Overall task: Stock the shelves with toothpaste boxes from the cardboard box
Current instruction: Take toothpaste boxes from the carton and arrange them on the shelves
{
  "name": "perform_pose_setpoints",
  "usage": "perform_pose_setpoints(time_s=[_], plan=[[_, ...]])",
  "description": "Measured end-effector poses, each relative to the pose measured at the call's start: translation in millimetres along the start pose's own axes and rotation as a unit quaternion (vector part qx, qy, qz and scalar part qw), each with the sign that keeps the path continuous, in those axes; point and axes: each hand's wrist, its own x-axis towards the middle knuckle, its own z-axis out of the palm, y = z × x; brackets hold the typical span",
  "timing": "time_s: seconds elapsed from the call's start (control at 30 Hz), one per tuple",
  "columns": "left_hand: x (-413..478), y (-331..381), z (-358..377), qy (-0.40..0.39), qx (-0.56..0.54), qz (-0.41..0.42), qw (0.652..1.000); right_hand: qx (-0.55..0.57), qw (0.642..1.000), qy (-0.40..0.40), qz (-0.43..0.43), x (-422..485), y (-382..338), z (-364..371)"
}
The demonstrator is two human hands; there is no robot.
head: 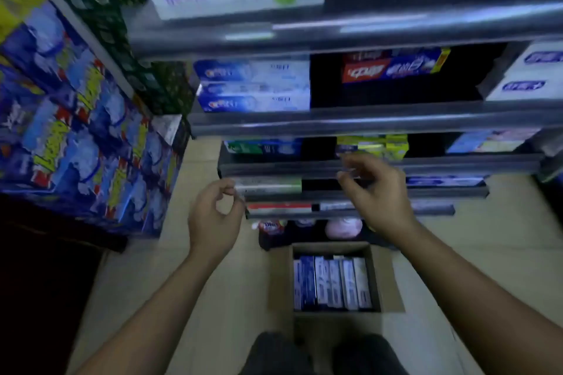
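Mid-frame, the left hand (213,219) and right hand (377,195) hover empty, fingers loosely curled, before the metal shelves (365,119). Lower centre, an open cardboard box (281,277) holds blue-and-white toothpaste boxes (332,283).

print on the shelved toothpaste boxes (253,85) is blurred beyond reading.

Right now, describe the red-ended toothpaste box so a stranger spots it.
Find the metal shelves, second tier down, dark middle bay. The red-ended box lies there; the stack on its left is pale blue, the boxes on its right white.
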Motion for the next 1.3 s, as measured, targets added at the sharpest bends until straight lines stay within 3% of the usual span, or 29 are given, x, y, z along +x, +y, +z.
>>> perform_pose_setpoints(time_s=[0.17,0.3,0.5,0.7,0.83,1.0,1.17,1.3], plan=[[-106.7,-70.9,78.9,-0.144,-0.014,-0.182,0.973,-0.003,0.973,-0.108,0.203,-74.6,113.4,22.0],[-180.1,-127.5,147.0,-0.249,0.031,-0.294,0.922,-0.011,0.919,-0.184,0.348,-134.4,203.8,55.3],[-232.9,-221.5,288.0,-0.331,0.115,-0.425,0.835,-0.043,0.854,-0.272,0.442,-203.3,345.8,126.5],[-251.8,-308.6,416.9,-0.313,0.163,-0.456,0.817,-0.020,0.850,-0.275,0.448,-240.7,447.4,187.0],[-261.1,-359.4,473.5,-0.247,0.221,-0.518,0.789,0.013,0.846,-0.301,0.439,-261.5,485.7,209.7],[-275.9,-389.5,518.1,-0.200,0.242,-0.543,0.779,0.031,0.839,-0.308,0.447,-288.8,514.0,224.7],[-271.8,-404.2,538.2,-0.167,0.342,-0.543,0.748,0.023,0.839,-0.300,0.453,-303.6,524.9,226.0],[-271.8,-408.7,547.3,-0.101,0.374,-0.537,0.749,0.035,0.834,-0.284,0.472,-304.6,527.7,222.2]])
